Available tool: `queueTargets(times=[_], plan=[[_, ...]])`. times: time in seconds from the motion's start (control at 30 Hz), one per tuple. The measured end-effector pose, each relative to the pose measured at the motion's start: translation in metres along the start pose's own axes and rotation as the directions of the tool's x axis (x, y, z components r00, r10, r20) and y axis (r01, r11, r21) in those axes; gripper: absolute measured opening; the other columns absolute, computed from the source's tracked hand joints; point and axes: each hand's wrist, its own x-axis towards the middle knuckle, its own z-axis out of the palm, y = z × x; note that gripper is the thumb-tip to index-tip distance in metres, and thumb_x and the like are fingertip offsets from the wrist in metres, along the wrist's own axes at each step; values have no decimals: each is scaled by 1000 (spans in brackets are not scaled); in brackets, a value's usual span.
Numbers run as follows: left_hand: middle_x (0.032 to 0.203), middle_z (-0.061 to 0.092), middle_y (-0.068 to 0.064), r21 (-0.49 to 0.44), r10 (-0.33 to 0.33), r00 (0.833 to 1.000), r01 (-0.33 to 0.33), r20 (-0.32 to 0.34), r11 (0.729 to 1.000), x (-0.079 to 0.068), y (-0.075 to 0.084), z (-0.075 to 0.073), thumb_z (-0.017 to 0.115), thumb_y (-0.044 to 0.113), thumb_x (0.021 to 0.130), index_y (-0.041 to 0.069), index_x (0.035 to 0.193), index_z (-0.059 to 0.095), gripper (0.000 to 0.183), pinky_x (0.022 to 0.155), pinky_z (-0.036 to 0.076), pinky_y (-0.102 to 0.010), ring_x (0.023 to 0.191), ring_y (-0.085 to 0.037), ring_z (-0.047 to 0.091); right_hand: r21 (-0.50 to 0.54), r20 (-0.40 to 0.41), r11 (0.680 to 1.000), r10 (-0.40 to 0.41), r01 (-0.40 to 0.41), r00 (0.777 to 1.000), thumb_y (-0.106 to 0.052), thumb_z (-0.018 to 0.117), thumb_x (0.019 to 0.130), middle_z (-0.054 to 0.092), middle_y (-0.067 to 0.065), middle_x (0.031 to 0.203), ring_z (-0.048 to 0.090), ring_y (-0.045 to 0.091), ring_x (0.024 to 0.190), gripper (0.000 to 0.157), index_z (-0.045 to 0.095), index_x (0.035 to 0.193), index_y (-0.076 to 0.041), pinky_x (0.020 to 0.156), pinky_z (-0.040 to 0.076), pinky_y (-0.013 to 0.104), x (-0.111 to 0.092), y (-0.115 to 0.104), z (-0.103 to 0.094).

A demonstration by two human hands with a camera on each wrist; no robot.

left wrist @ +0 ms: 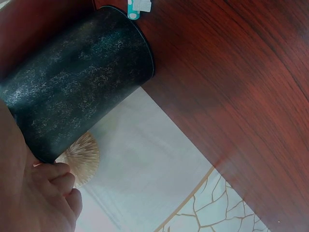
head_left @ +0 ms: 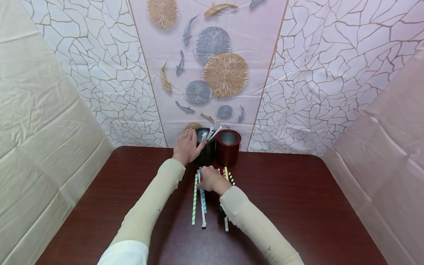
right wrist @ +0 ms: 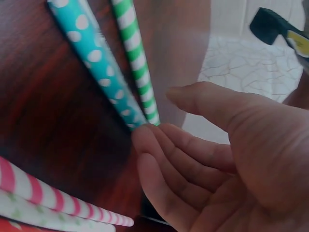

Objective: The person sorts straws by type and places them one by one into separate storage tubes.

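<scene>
My left hand (head_left: 186, 146) holds the upper part of a black canister (head_left: 207, 154), its thumb along the near side and fingers at the far left of the rim. Several straws in white paper wrappers (head_left: 212, 133) stick out of that canister. My right hand (head_left: 212, 179) is over the straws on the table, thumb apart from its bent fingers. In the right wrist view its fingertips are right at the end of a blue polka-dot straw (right wrist: 99, 67), beside a green striped straw (right wrist: 136, 58). A white-wrapped straw (head_left: 202, 211) lies along the blue one.
A dark red canister (head_left: 228, 154) stands right of the black one, near the table's back edge. More straws, including a pink striped one (right wrist: 53, 195), a yellow one (head_left: 226, 172) and a black striped one (head_left: 231, 178), lie around my right wrist. Patterned cloth (head_left: 212, 110) hangs behind the table.
</scene>
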Motion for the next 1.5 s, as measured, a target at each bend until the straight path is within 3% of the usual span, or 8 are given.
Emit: queueTargets(times=[0.2,0.43,0.57,0.63,0.83,1.1,1.5], plan=[[177,17,-21,3,3,1000,-3,5,1000,0,1,-1,18,63,111,-4,167,16,87,135,17,-44,166,-34,16,-5,-39,999,43,-43,998,-23,85,87,62,4,68,59,19,59,27,64,75,-11,57,51,33,10,13,15],[176,19,-21,-5,5,1000,-5,-16,1000,0,2,-1,20,62,112,-5,166,18,86,135,19,-45,165,-34,18,-89,-118,989,104,-115,988,-27,87,80,66,9,79,63,27,67,27,66,82,-10,62,56,43,34,31,37],[176,19,-21,-12,0,1000,-1,-14,1000,1,3,-1,20,62,112,-5,166,18,86,135,19,-45,165,-34,18,-51,-125,987,142,-149,982,-26,89,80,68,11,80,66,28,68,28,68,82,-7,63,57,43,20,18,26],[176,19,-21,-11,-1,1000,1,-9,1000,1,3,-1,19,62,112,-5,167,17,86,135,18,-45,165,-34,17,-58,-159,989,124,-135,979,-29,90,79,68,11,81,65,27,70,31,69,83,-7,64,57,42,22,25,33],[176,18,-21,2,3,1000,-3,3,1000,1,4,-1,18,63,112,-5,167,17,87,135,18,-44,166,-34,17,-56,-166,986,144,-155,976,-28,91,79,67,9,78,66,30,79,31,68,81,-7,73,59,43,3,10,16],[176,21,-21,-1,3,1000,-3,-12,1000,-1,4,-1,21,62,112,-5,166,19,86,135,20,-44,165,-34,19,-101,-171,978,161,-180,972,-31,94,77,71,8,83,71,32,88,35,70,84,-8,74,60,41,2,8,13],[176,18,-21,7,-6,1000,6,17,1000,0,2,-1,19,62,112,-4,167,17,86,135,18,-44,166,-34,17,-33,-147,979,192,-199,970,-22,91,82,65,6,73,64,22,62,26,69,81,-8,55,54,34,-5,11,2]])
